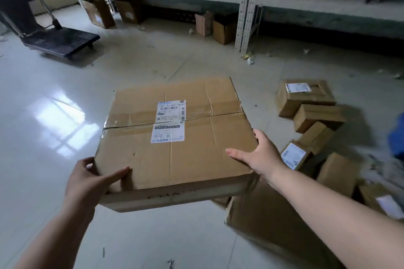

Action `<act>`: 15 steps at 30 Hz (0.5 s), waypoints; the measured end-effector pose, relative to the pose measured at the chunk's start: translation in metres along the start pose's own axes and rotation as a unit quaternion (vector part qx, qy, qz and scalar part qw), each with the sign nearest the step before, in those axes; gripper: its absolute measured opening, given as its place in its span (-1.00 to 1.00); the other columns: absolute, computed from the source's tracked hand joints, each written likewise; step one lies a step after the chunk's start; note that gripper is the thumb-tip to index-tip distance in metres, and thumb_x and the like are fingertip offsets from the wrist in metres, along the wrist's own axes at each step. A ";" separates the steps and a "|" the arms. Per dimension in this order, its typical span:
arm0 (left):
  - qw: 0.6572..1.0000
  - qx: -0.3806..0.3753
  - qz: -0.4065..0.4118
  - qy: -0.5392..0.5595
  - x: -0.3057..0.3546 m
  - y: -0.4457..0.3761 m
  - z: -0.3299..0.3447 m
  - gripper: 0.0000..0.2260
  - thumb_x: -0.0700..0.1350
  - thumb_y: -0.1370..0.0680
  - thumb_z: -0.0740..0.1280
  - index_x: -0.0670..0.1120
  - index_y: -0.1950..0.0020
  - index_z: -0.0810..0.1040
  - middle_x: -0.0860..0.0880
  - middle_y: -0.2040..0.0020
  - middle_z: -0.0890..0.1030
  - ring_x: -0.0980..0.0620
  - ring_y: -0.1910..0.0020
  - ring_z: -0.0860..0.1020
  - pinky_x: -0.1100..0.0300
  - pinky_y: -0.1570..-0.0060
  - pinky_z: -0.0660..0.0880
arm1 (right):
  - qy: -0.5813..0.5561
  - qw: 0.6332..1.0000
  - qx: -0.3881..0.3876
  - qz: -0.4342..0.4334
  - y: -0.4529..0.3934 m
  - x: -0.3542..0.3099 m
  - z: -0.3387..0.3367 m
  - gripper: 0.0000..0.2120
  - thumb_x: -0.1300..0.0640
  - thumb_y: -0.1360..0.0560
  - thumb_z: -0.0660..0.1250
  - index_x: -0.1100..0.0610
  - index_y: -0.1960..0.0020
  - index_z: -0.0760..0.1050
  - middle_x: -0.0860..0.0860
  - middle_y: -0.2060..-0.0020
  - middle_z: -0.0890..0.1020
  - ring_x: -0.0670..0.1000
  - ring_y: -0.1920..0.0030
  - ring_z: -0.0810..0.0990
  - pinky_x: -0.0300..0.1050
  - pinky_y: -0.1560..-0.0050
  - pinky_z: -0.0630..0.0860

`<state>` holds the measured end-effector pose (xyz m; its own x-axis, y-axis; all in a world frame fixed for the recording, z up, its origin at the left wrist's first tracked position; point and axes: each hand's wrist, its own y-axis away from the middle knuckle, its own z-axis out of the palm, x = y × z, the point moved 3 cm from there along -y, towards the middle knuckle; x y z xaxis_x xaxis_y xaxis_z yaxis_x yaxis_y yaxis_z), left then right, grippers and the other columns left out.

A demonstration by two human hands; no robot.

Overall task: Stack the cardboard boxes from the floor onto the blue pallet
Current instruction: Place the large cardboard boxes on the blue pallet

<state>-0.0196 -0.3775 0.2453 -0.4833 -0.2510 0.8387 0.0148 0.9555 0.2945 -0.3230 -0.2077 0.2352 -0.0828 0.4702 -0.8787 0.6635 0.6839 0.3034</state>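
I hold a large flat cardboard box [175, 155] with a white shipping label above the floor, in the middle of the head view. My left hand [91, 183] grips its near left corner, thumb on top. My right hand [260, 155] grips its right edge near the front. A dark platform cart [63, 41] stands on the floor at the far left; no blue pallet shows clearly. Several smaller cardboard boxes [314, 113] lie on the floor to the right. A bigger box [273, 220] sits under my right forearm.
Metal shelving [244, 6] with small boxes runs along the far wall, more boxes under it. Paper scraps [249, 59] lie near the shelf post. A blue object [396, 137] shows at the right edge. Glossy tiled floor [54, 116] spreads to the left.
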 end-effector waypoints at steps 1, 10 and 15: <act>1.000 -0.014 0.006 -0.001 0.028 0.014 0.007 -0.13 0.02 0.00 0.62 -0.12 -0.25 0.42 -0.14 -0.03 0.57 -0.16 0.11 0.54 -0.02 0.19 0.51 | -0.005 1.000 0.015 0.004 0.011 -0.013 -0.030 -0.20 -0.05 -0.23 0.56 0.06 -0.36 0.28 -0.06 -0.09 0.49 0.02 -0.15 0.48 -0.07 -0.16 0.45; 0.989 -0.121 0.082 -0.013 0.183 0.187 0.124 -0.22 -0.13 -0.16 0.61 -0.09 -0.31 0.36 -0.18 -0.18 0.52 -0.20 -0.08 0.52 -0.07 -0.05 0.48 | -0.033 0.988 0.138 0.053 0.126 -0.017 -0.281 0.01 -0.15 -0.20 0.54 0.00 -0.49 0.08 0.00 -0.40 0.34 0.08 -0.37 0.35 0.11 -0.35 0.34; 0.980 -0.172 0.100 -0.019 0.165 0.322 0.213 -0.26 -0.15 -0.22 0.59 -0.10 -0.33 0.34 -0.13 -0.13 0.48 -0.15 -0.06 0.47 0.02 0.00 0.40 | -0.022 0.979 0.173 0.104 0.210 0.068 -0.404 0.00 -0.17 -0.19 0.54 -0.05 -0.48 0.09 0.00 -0.40 0.35 0.08 -0.35 0.36 0.08 -0.33 0.36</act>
<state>-0.2814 -0.0783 0.3811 -0.4729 -0.0510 0.8797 0.4039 0.8747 0.2679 -0.4900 0.1933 0.3884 0.1086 0.5496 -0.8283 0.8752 0.3422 0.3419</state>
